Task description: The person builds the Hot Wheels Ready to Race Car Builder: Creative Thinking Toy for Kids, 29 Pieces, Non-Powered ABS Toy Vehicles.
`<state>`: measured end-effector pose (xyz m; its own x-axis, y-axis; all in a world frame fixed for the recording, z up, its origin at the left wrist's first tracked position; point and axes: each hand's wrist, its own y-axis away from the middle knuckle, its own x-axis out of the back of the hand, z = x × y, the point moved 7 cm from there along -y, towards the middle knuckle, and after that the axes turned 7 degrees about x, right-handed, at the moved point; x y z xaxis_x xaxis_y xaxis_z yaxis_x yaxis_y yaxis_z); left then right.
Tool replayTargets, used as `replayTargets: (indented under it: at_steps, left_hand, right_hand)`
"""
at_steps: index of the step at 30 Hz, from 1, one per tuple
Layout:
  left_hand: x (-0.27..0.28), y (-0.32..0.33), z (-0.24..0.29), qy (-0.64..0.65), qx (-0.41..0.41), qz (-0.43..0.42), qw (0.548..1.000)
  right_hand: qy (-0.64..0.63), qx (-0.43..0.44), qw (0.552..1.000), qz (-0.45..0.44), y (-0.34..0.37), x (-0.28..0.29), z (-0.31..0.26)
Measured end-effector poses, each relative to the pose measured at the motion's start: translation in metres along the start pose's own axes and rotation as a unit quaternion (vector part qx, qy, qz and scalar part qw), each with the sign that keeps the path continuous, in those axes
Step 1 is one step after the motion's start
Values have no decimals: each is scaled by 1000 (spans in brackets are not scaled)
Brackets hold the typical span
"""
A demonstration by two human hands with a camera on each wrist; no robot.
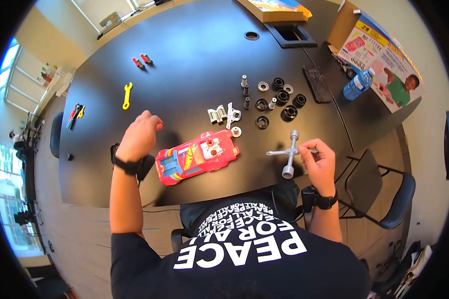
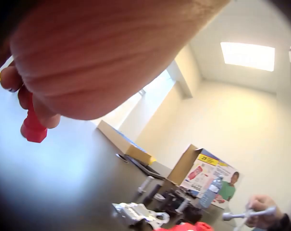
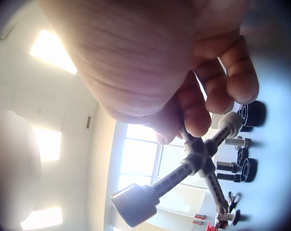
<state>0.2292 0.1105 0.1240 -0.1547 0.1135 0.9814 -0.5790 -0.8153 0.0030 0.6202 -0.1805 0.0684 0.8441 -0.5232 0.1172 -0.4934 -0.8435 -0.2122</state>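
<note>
My left hand [image 1: 138, 135] is raised beside the toy car, pinching a small red plastic bolt with a hexagonal head [image 2: 36, 129]. On the other side, my right hand [image 1: 320, 163] holds a grey four-way lug wrench [image 3: 199, 161] by one arm, its sockets pointing outward over the table edge. Between the hands lies the red toy car [image 1: 197, 155], with a red piece standing up on its exposed grey part. Just beyond the car sit silver engine-like parts [image 1: 217, 115] and a grey washer-headed bolt [image 1: 236, 132].
Several black wheels [image 1: 289, 113] and grey and black bolts stand past the car. A yellow wrench [image 1: 127, 95], two red-tipped bolts [image 1: 144, 58] and small tools [image 1: 74, 116] lie leftward. At right are a phone [image 1: 316, 83], a water bottle [image 1: 358, 84] and a printed box [image 1: 379, 62].
</note>
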Motion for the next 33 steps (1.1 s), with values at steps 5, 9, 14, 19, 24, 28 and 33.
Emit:
replayTargets:
  at_steps: [5, 9, 14, 19, 24, 28, 33]
  left_hand:
    - [34, 43, 67, 279, -73, 60, 956]
    - [6, 57, 93, 374, -56, 123, 918]
    - [-25, 61, 117, 282, -110, 177, 937]
    - [-29, 64, 122, 264, -114, 179, 941]
    - [-38, 63, 120, 224, -118, 176, 951]
    - [-32, 67, 125, 200, -108, 180, 957]
    - [-47, 67, 107, 161, -59, 213, 962]
  right_hand:
    - [-9, 21, 1000, -11, -9, -11, -6]
    - [-5, 40, 999, -32, -15, -25, -9]
    - [12, 56, 997, -54, -18, -32, -17]
    - [26, 65, 995, -71, -21, -35, -31]
    - [30, 80, 993, -87, -26, -44, -47]
    - [63, 125, 981, -136, -35, -58, -70]
    - [181, 260, 912, -260, -57, -103, -129]
